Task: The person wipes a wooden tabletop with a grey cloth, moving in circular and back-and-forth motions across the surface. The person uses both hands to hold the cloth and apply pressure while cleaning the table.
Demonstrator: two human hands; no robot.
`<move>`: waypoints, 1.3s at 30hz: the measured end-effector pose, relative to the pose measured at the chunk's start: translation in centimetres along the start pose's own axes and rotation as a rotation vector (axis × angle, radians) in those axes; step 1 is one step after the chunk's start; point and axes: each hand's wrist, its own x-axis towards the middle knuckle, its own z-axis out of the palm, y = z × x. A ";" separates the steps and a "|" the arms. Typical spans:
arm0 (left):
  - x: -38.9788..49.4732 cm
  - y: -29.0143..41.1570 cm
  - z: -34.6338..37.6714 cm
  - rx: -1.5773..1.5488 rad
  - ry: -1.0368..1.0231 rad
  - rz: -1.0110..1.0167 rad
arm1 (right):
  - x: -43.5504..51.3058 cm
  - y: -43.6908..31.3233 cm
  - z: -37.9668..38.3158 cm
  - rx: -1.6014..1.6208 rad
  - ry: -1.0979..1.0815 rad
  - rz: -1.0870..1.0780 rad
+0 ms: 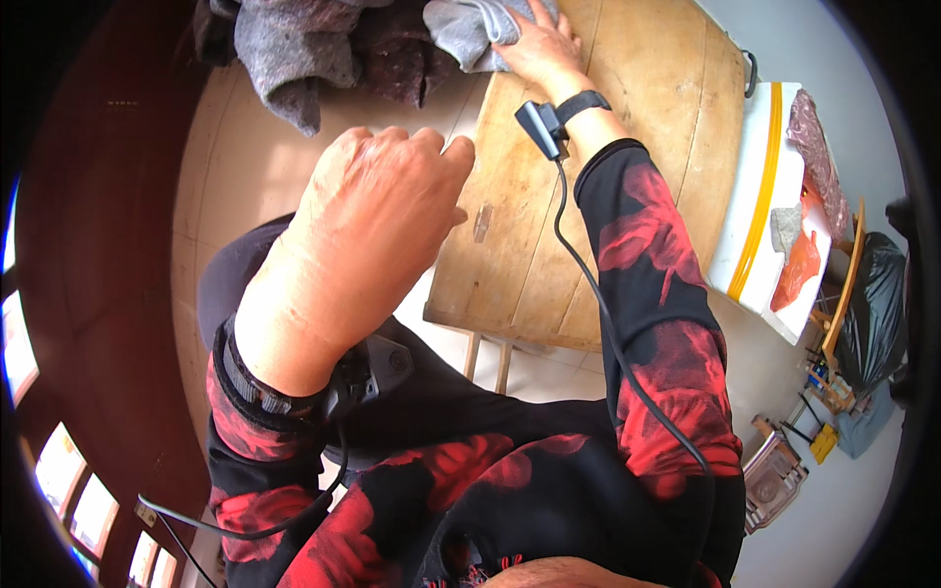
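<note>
My right hand (540,44) reaches to the far edge of the wooden table (544,257) and rests on a folded light grey cloth (470,33), its fingers partly spread over it. My left hand (382,198) is raised nearer the camera, back of the hand up, fingers curled; its palm is hidden, so I cannot tell whether it holds anything. A dark grey, fuzzy cloth (294,51) hangs in folds beyond my left hand, at the top of the view. A strapped device with a black cable sits on each wrist.
A white foam box (757,198) with yellow bands stands right of the table, with red and patterned material on it. Farther right are a black plastic bag (871,316) and a carved wooden chair (775,478). A dark red door or panel (103,220) curves along the left. Cables run along both arms.
</note>
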 end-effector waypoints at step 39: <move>5.3 0.7 2.8 0.049 -0.027 0.158 | -30.8 -0.4 3.5 0.113 0.270 -0.188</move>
